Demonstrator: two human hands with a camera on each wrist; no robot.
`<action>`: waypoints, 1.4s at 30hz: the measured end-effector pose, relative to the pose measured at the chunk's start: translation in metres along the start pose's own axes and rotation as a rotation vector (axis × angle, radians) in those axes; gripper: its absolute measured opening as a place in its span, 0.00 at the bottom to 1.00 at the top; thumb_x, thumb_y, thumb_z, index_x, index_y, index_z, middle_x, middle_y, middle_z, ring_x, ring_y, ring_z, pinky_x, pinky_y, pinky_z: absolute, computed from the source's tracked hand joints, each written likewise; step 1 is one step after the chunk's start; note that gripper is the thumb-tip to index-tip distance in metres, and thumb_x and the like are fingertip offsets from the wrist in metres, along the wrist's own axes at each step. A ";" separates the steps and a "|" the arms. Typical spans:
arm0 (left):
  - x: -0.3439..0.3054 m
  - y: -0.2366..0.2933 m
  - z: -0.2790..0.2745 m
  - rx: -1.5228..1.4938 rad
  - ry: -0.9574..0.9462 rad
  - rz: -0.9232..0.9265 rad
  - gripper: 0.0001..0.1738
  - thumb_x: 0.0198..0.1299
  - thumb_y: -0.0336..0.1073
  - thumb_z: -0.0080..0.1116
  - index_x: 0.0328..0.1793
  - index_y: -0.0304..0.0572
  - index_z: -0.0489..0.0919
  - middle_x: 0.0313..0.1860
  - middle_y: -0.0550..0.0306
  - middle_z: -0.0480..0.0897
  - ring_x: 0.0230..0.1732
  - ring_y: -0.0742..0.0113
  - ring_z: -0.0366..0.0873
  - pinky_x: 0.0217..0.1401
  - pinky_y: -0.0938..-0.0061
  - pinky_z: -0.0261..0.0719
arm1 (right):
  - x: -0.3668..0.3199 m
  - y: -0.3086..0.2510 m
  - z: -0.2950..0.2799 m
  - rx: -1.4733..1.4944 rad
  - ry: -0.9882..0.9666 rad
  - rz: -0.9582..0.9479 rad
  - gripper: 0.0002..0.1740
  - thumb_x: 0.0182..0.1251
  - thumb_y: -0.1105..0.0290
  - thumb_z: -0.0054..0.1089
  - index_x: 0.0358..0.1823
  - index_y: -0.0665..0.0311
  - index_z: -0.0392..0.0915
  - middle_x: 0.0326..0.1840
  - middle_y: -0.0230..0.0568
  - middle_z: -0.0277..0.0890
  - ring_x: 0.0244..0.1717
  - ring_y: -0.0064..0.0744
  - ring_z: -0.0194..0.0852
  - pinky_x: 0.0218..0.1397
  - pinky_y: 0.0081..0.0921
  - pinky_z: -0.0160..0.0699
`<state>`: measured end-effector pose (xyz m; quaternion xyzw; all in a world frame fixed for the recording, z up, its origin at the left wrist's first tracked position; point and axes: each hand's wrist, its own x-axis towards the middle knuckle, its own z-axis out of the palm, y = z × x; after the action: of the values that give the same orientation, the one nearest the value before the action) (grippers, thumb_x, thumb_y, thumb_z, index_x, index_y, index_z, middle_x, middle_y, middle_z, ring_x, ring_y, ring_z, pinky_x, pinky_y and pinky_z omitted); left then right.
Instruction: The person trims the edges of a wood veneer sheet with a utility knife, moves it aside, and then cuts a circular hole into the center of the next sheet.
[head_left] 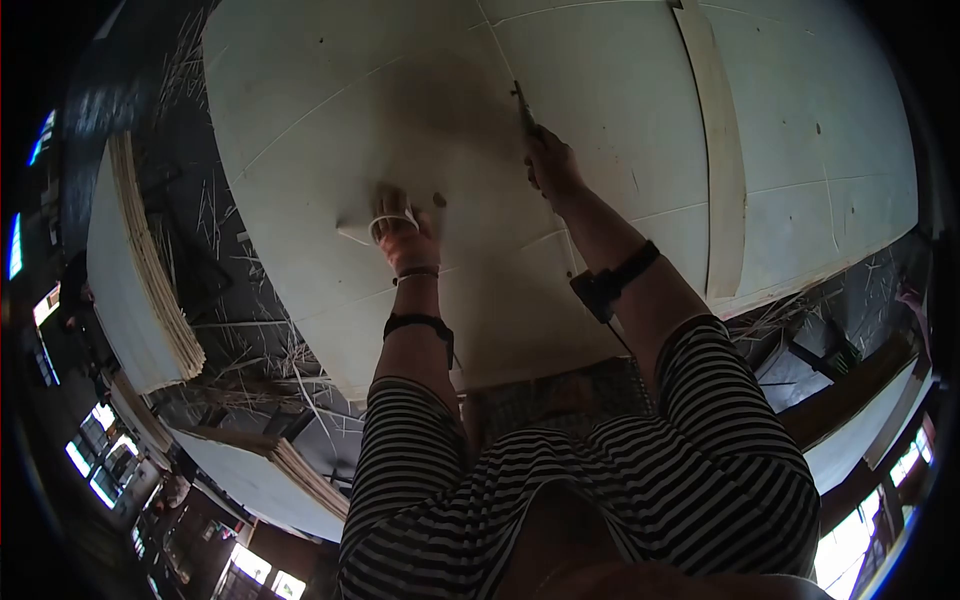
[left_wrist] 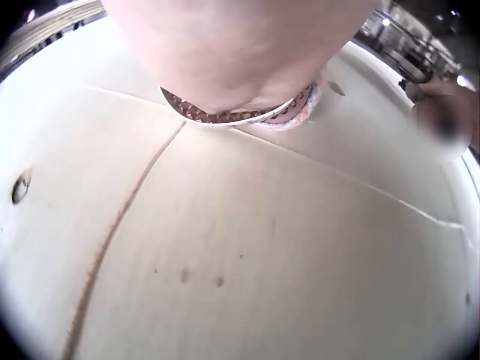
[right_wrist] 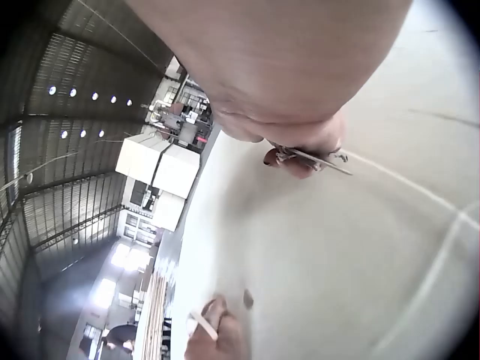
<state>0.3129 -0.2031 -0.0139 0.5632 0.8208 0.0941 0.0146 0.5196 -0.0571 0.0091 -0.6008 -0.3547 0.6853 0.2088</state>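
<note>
A thin blade (head_left: 522,105) is being held in the closed grip of the right hand (head_left: 550,165), just above the middle of the head view, with its tip lying on a seam line in the pale sheet (head_left: 330,130). A roll of tape (head_left: 392,222) is being gripped by the left hand (head_left: 408,245), left of centre and slightly lower, and is being rested on the same sheet.

The step is probably being done best when the blade is being drawn along the line at a low angle under light pressure. The sheet should be pinned flat by the taped hand, and the fingers kept off the line of the cut.

Whether the edge is biting or only touching cannot be told. The fingertips are being masked by the wrists in both wrist views, and the blade's handle is being covered by the grip. The bench beneath is being hidden entirely by the sheet. A loose strip (head_left: 722,150) at the upper right and stacked sheets (head_left: 160,290) at the left are being cut off by the dark rim.
</note>
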 end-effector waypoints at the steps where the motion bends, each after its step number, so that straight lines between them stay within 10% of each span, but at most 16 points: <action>1: 0.006 -0.004 -0.005 -0.034 -0.077 0.013 0.26 0.50 0.35 0.50 0.59 0.41 0.68 0.61 0.49 0.68 0.63 0.49 0.63 0.64 0.56 0.61 | 0.014 -0.009 0.012 -0.086 0.034 -0.038 0.22 0.68 0.56 0.48 0.60 0.55 0.69 0.25 0.30 0.68 0.19 0.19 0.63 0.19 0.22 0.65; 12: 0.013 -0.005 -0.002 -0.068 0.028 0.064 0.21 0.47 0.30 0.51 0.51 0.39 0.70 0.51 0.48 0.70 0.52 0.44 0.68 0.48 0.54 0.66 | 0.110 -0.057 0.067 -0.483 0.313 -0.409 0.19 0.67 0.56 0.44 0.54 0.57 0.69 0.40 0.56 0.77 0.43 0.59 0.75 0.43 0.46 0.73; 25: 0.008 -0.009 0.006 -0.090 0.011 0.059 0.22 0.48 0.34 0.51 0.52 0.39 0.70 0.56 0.49 0.67 0.59 0.46 0.64 0.57 0.54 0.64 | 0.093 -0.037 0.056 -0.539 0.297 -0.284 0.23 0.67 0.55 0.39 0.60 0.54 0.66 0.44 0.57 0.76 0.48 0.59 0.73 0.49 0.47 0.72; 40: 0.003 -0.004 -0.002 -0.103 0.169 0.135 0.13 0.53 0.32 0.47 0.46 0.42 0.69 0.44 0.51 0.71 0.48 0.48 0.69 0.47 0.56 0.66 | -0.060 0.114 -0.010 -0.575 0.285 -0.324 0.26 0.67 0.55 0.42 0.66 0.49 0.60 0.44 0.55 0.77 0.47 0.58 0.74 0.50 0.47 0.72; 42: -0.009 -0.003 -0.001 -0.064 0.226 0.191 0.12 0.53 0.32 0.46 0.44 0.42 0.69 0.43 0.50 0.70 0.48 0.47 0.69 0.48 0.55 0.66 | -0.068 0.097 -0.009 -0.446 0.146 -0.057 0.26 0.66 0.55 0.43 0.65 0.50 0.61 0.42 0.55 0.78 0.46 0.57 0.75 0.49 0.46 0.73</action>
<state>0.3135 -0.2130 -0.0142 0.6237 0.7565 0.1840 -0.0691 0.5553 -0.1674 -0.0169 -0.6697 -0.4981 0.5386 0.1150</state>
